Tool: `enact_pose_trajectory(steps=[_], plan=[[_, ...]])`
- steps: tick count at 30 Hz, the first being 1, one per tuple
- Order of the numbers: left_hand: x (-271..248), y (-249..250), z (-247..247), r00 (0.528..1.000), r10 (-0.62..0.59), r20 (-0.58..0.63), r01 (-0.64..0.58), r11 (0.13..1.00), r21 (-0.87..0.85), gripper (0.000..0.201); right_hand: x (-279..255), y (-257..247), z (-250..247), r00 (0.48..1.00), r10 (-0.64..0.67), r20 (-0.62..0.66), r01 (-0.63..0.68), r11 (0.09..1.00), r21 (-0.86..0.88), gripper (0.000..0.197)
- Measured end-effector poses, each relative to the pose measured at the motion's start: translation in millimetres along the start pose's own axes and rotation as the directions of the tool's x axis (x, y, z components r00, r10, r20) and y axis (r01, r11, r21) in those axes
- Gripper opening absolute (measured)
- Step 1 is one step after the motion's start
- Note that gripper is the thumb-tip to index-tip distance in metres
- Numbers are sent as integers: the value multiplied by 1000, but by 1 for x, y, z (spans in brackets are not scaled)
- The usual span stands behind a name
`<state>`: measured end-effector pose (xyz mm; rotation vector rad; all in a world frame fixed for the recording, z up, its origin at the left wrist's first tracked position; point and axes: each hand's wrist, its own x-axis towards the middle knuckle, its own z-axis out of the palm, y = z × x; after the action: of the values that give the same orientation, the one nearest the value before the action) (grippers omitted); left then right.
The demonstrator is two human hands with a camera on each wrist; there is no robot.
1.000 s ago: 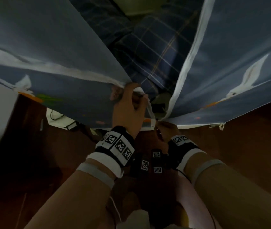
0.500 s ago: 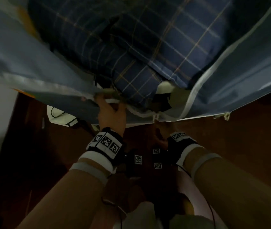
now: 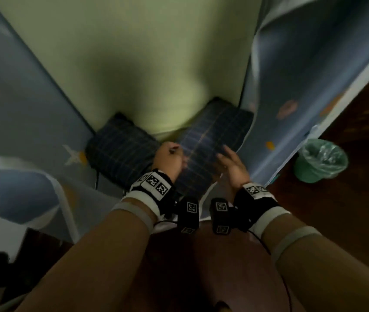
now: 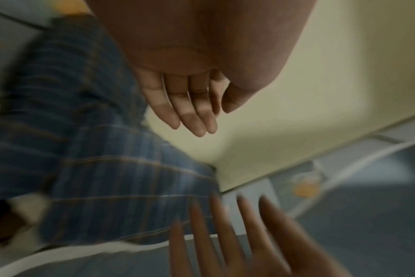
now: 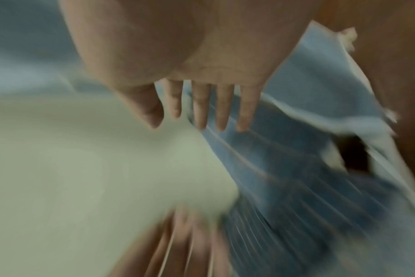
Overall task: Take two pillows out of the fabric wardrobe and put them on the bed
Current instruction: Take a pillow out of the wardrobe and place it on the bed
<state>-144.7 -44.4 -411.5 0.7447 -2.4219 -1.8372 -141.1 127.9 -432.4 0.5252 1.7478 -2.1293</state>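
Two dark blue plaid pillows lie at the bottom of the open fabric wardrobe (image 3: 134, 64). The left pillow (image 3: 120, 152) lies flat and the right pillow (image 3: 215, 140) leans against the pale green back wall. My left hand (image 3: 170, 156) is at the right pillow's left edge, between the two pillows. My right hand (image 3: 230, 163) is at its near right side, fingers spread. In the left wrist view my left hand (image 4: 192, 112) has straight fingers holding nothing, beside the plaid pillow (image 4: 107, 168). In the blurred right wrist view my right hand (image 5: 201, 112) is likewise empty over the pillow (image 5: 296, 178).
The wardrobe's blue-grey front flaps hang apart, one on the left (image 3: 21, 109) and one on the right (image 3: 302, 75). A green bin with a plastic liner (image 3: 320, 163) stands on the dark wooden floor (image 3: 359, 221) to the right of the wardrobe.
My left hand has let go of the flap edge it held. The flaps now hang wide apart, and both hands have moved in to the right pillow. The view has swung upward.
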Motion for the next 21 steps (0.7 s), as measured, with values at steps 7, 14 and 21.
enact_pose_trajectory(steps=[7, 14, 21], plan=[[5, 54, 17, 987, 127, 103, -133, 990, 54, 9, -21, -37, -97, 928, 19, -373, -78, 986, -145, 67], [80, -17, 37, 980, 60, 191, -112, 955, 275, 17, 27, 16, -66, 923, 83, -375, -141, 981, -131, 65], [177, -65, 22, 962, -8, 273, -144, 836, 530, 93, 87, 86, -13, 861, 193, -470, -272, 957, -105, 55]])
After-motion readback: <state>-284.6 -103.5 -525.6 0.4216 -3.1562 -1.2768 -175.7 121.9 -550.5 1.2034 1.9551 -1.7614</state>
